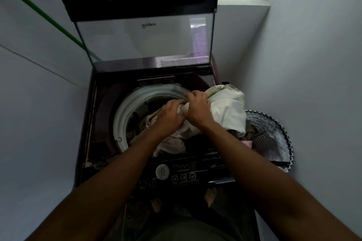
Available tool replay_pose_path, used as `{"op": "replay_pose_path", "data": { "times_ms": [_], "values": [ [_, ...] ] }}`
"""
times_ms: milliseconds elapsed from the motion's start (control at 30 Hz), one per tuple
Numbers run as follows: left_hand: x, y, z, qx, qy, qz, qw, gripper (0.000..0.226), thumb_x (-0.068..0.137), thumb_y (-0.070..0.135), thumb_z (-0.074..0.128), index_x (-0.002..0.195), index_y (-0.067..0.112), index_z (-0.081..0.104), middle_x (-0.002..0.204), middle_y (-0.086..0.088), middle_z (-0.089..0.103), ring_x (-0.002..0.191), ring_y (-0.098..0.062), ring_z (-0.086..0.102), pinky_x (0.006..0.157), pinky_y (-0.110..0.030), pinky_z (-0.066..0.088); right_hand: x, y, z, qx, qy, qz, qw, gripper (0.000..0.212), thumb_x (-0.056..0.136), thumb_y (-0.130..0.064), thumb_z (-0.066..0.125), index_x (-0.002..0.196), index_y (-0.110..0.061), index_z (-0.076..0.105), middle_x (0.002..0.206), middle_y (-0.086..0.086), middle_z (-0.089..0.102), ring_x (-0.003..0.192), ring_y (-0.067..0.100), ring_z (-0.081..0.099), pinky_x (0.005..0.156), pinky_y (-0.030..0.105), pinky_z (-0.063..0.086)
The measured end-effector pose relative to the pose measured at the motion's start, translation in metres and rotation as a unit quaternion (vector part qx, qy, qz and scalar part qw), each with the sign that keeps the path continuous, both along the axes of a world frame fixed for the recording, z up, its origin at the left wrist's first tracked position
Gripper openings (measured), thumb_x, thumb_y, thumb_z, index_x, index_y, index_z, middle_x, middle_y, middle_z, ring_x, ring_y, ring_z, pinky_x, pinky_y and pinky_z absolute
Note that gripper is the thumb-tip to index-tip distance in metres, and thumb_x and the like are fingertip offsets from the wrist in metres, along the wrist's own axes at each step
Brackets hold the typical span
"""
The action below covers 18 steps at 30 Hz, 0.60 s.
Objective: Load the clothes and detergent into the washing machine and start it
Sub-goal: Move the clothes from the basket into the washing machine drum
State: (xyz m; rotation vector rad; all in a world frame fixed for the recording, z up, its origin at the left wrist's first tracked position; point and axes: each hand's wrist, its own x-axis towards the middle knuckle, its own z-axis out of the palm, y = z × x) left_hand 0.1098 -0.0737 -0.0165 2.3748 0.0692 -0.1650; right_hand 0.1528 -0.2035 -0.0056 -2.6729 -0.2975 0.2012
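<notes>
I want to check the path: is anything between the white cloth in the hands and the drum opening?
Nothing visible blocks it. The lid stands open, and both the left hand and right hand grip the white cloth right over the drum, which already holds clothes.

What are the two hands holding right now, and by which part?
Both hands grip the cream cloth over the drum: the right hand bunches its near edge, and the left hand clutches the same bunched fabric just beside it.
</notes>
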Motion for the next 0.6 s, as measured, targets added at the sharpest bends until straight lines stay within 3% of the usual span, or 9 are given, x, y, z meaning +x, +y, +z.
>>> {"op": "replay_pose_path", "data": {
  "times_ms": [67, 167, 267, 333, 400, 500, 600],
  "values": [
    [0.008, -0.018, 0.005, -0.002, -0.008, -0.034, 0.999, 0.054, 0.085, 0.022, 0.057, 0.139, 0.02, 0.051, 0.137, -0.005, 0.052, 0.127, -0.025, 0.048, 0.108, -0.042, 0.038, 0.007, -0.019, 0.006, -0.052, -0.014, -0.025, 0.998, 0.066, 0.078, -0.03, 0.069, 0.139, -0.022, 0.046, 0.154, 0.015, 0.028, 0.145, 0.037, 0.018, 0.113, 0.061, 0.022],
    [0.016, -0.046, 0.009, -0.011, 0.003, -0.075, 0.997, 0.07, 0.072, 0.029, 0.054, 0.142, 0.026, 0.047, 0.14, -0.002, 0.047, 0.128, -0.024, 0.046, 0.106, -0.044, 0.042, 0.015, -0.051, 0.006, -0.064, 0.022, -0.091, 0.994, 0.081, 0.079, -0.034, 0.073, 0.148, -0.031, 0.03, 0.162, 0.015, 0.002, 0.149, 0.04, -0.004, 0.11, 0.071, 0.014],
    [0.022, -0.074, 0.013, -0.037, 0.001, -0.104, 0.994, 0.072, 0.076, 0.019, 0.064, 0.144, 0.03, 0.044, 0.146, -0.003, 0.04, 0.132, -0.024, 0.043, 0.11, -0.042, 0.039, 0.019, -0.085, 0.002, -0.01, 0.143, -0.186, 0.972, 0.101, 0.073, -0.045, 0.08, 0.151, -0.042, 0.015, 0.162, 0.013, -0.015, 0.146, 0.046, 0.004, 0.109, 0.071, 0.022],
    [0.026, -0.089, 0.013, -0.043, -0.003, -0.116, 0.992, 0.077, 0.078, 0.011, 0.07, 0.147, 0.029, 0.041, 0.148, -0.004, 0.038, 0.134, -0.021, 0.042, 0.11, -0.039, 0.04, 0.018, -0.105, -0.001, 0.051, 0.193, -0.206, 0.958, 0.105, 0.072, -0.046, 0.082, 0.152, -0.043, 0.014, 0.161, 0.015, -0.005, 0.137, 0.043, 0.032, 0.101, 0.05, 0.044],
    [0.031, -0.099, 0.01, -0.045, -0.011, -0.125, 0.991, 0.082, 0.077, 0.011, 0.074, 0.149, 0.028, 0.039, 0.148, -0.009, 0.036, 0.136, -0.024, 0.04, 0.11, -0.041, 0.041, 0.014, -0.118, -0.005, 0.103, 0.202, -0.202, 0.953, 0.103, 0.069, -0.044, 0.084, 0.151, -0.038, 0.021, 0.153, 0.02, 0.022, 0.123, 0.039, 0.049, 0.085, 0.036, 0.049],
    [0.038, -0.106, 0.002, -0.021, -0.02, -0.143, 0.989, 0.086, 0.077, 0.013, 0.076, 0.152, 0.025, 0.035, 0.154, -0.017, 0.027, 0.145, -0.028, 0.029, 0.115, -0.044, 0.036, 0.012, -0.12, -0.007, 0.092, 0.196, -0.204, 0.955, 0.098, 0.068, -0.046, 0.083, 0.146, -0.03, 0.026, 0.133, 0.021, 0.042, 0.115, 0.04, 0.054, 0.093, 0.042, 0.049],
    [0.042, -0.105, -0.001, -0.022, -0.04, -0.143, 0.989, 0.088, 0.078, 0.015, 0.077, 0.153, 0.025, 0.032, 0.157, -0.016, 0.024, 0.147, -0.027, 0.025, 0.116, -0.045, 0.035, 0.016, -0.109, -0.004, 0.036, 0.141, -0.211, 0.967, 0.073, 0.081, -0.036, 0.074, 0.138, -0.018, 0.032, 0.127, 0.021, 0.047, 0.109, 0.041, 0.058, 0.088, 0.041, 0.047]
  ]
}}
